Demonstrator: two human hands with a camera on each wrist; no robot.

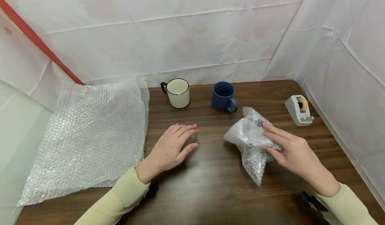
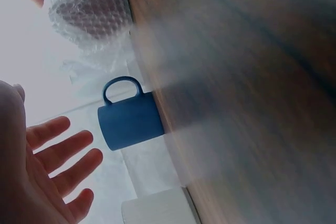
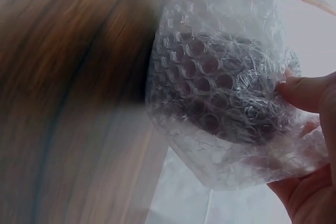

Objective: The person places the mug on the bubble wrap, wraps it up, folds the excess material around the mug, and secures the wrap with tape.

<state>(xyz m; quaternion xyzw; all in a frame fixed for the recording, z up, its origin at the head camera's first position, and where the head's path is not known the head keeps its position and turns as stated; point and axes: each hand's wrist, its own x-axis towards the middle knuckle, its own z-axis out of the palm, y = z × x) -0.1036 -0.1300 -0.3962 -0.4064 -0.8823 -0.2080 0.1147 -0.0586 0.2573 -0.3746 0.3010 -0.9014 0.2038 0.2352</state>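
Note:
My right hand [image 1: 296,151] grips a bundle of bubble wrap [image 1: 249,134] at its right side, thumb on one side and fingers on the other. Through the clear bubbles in the right wrist view, a dark rounded thing [image 3: 210,77] shows inside; the wrap hides its kind. Loose corners of wrap stick out around the bundle. My left hand [image 1: 172,144] is over the middle of the table, fingers extended and holding nothing. Beyond the hands stand a blue mug [image 1: 222,96], handle to the right, and a white mug [image 1: 178,94] with a black rim and black handle.
Flat sheets of bubble wrap [image 1: 96,134] cover the table's left side. A tape dispenser [image 1: 299,111] with a yellowish roll stands at the far right. White cloth [image 1: 192,34] hangs behind the brown wooden table [image 1: 204,191] and along its right side.

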